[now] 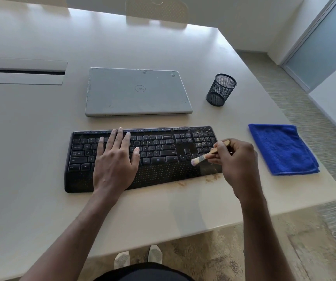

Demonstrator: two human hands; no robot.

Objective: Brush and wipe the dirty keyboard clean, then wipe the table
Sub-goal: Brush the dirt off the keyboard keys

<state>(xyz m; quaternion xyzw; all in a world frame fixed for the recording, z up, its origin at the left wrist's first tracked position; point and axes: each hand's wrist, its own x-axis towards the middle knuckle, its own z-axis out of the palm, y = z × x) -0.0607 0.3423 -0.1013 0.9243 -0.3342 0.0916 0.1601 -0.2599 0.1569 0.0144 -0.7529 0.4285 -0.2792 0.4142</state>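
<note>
Right hand (234,159) with brush (200,158), beside cloth (282,149)

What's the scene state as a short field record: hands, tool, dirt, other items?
left hand: flat on keyboard, left half, fingers straight
right hand: grips brush, bristles at the keyboard's lower right by the arrow keys
dirt: crumbs on the number pad; more on the table along the keyboard's front edge
cloth: blue, folded, right of keyboard, untouched
other: closed laptop and mesh cup behind keyboard
</note>
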